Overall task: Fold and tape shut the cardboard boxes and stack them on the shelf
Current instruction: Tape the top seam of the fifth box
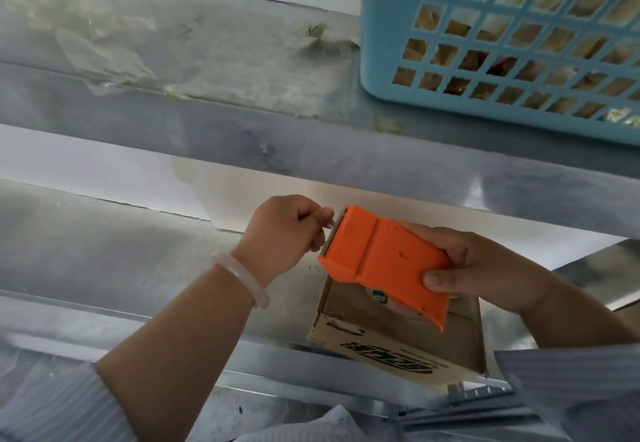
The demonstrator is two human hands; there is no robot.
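On the lower metal shelf point(138, 268), near its front edge, the cardboard box point(398, 341) sits directly under my hands; its flaps look folded down, though its top is partly hidden. Above it I hold the orange tape dispenser point(384, 258). My right hand point(485, 265) wraps its rear, thumb pressed on the near side. My left hand point(287, 230) has its fingers curled, thumb and forefinger pinching at the toothed blade, I judge on the tape end, which is too clear to see. To do this well, I should draw the tape out straight and untwisted, then lay it along the seam. A blue basket point(502, 43) stands on the shelf above.
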